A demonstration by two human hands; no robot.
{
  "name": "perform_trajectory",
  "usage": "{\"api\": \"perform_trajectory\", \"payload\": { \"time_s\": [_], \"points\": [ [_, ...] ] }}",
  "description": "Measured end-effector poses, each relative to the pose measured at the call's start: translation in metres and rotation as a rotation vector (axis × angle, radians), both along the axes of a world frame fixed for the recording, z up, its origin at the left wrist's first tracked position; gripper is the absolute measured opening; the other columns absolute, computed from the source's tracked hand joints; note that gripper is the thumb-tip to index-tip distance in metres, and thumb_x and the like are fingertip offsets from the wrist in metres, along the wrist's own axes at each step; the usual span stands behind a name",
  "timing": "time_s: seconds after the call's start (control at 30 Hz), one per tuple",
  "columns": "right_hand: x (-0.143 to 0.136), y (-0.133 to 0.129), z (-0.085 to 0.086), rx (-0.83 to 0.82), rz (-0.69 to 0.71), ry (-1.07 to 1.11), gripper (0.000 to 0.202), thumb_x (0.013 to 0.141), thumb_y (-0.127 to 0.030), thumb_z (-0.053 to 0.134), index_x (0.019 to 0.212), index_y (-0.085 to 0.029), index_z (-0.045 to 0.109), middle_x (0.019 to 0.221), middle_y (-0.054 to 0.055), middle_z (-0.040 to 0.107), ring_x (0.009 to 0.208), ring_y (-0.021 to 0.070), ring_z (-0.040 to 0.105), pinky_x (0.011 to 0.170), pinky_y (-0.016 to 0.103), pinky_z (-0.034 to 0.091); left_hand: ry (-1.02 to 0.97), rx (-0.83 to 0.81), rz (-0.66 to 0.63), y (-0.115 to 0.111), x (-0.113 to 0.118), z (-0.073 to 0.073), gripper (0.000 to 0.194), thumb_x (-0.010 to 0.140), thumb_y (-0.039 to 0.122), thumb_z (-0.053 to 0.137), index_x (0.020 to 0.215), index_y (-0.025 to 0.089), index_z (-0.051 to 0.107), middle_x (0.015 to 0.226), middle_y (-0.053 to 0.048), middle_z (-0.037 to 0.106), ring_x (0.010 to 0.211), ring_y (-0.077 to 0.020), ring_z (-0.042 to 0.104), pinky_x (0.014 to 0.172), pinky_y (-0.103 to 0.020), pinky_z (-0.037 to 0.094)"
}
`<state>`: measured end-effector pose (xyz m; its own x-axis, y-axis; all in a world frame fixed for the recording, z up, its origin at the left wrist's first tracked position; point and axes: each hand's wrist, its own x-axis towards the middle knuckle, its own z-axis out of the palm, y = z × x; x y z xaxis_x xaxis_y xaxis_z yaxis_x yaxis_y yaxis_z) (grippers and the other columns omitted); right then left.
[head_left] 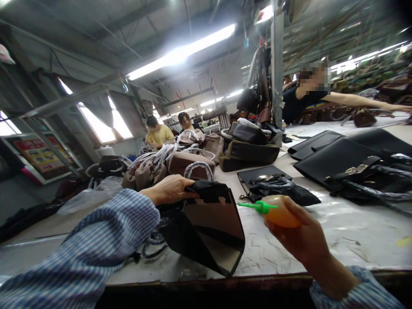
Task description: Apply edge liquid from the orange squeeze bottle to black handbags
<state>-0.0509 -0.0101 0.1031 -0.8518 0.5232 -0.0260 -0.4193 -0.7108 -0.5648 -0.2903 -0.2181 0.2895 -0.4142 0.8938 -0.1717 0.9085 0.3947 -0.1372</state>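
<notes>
My left hand (172, 189) grips the upper edge of a black handbag (206, 227), thumb and fingers closed on it. The bag lies tipped on the table, its open side facing right and showing a brown panel and pale lining. Wrapped around a squeeze bottle (280, 212) of orange-yellow liquid is my right hand (299, 231). The bottle's green nozzle points left toward the bag's edge, a small distance from it. Looped black straps (156, 244) lie partly hidden behind the bag.
Flat black bags (347, 159) with plastic-wrapped handles lie at the right. Brown bags (189, 165) are heaped behind, beside stacked olive bags (251, 154). A metal post (277, 64) rises at the table's far side. A person (309, 94) reaches across at the back right; others work farther away.
</notes>
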Motion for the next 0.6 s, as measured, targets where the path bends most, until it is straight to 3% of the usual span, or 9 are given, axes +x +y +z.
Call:
{"api": "perform_trajectory", "payload": {
  "time_s": [0.1,0.2,0.37,0.6],
  "points": [
    [0.009,0.007,0.002,0.088,-0.13,-0.129,0.041,0.07,-0.046,0.095,0.101,-0.024,0.081,0.092,0.008,0.08,0.067,0.0221,0.074,0.046,0.024,0.062,-0.2,-0.037,0.028,0.006,-0.005,0.007,0.039,0.094,0.055,0.069,0.116,0.025,0.081,0.084,0.003,0.074,0.081,-0.0164,0.067,0.073,-0.021,0.043],
    [0.016,0.014,0.005,0.253,-0.216,-0.164,0.045,0.068,-0.053,0.093,0.102,-0.027,0.081,0.094,0.009,0.078,0.07,0.0239,0.072,0.045,0.026,0.061,-0.333,-0.134,0.045,0.017,-0.004,-0.002,0.039,0.093,0.054,0.07,0.117,0.025,0.081,0.089,0.004,0.075,0.084,-0.0163,0.066,0.075,-0.021,0.044],
    [0.025,0.031,0.001,0.46,-0.301,-0.218,0.049,0.064,-0.054,0.096,0.101,-0.028,0.079,0.093,0.009,0.077,0.07,0.0248,0.072,0.045,0.029,0.06,-0.252,-0.258,-0.009,0.046,0.013,-0.022,0.036,0.096,0.054,0.067,0.113,0.026,0.082,0.09,0.001,0.075,0.08,-0.016,0.065,0.073,-0.023,0.043],
    [0.041,0.047,-0.015,0.511,-0.393,-0.279,0.053,0.062,-0.054,0.098,0.103,-0.028,0.078,0.094,0.006,0.076,0.074,0.0229,0.073,0.05,0.026,0.062,-0.285,-0.347,-0.005,0.077,0.013,-0.025,0.044,0.097,0.058,0.062,0.115,0.022,0.082,0.092,-0.001,0.078,0.084,-0.0172,0.067,0.071,-0.023,0.046]
  ]
}}
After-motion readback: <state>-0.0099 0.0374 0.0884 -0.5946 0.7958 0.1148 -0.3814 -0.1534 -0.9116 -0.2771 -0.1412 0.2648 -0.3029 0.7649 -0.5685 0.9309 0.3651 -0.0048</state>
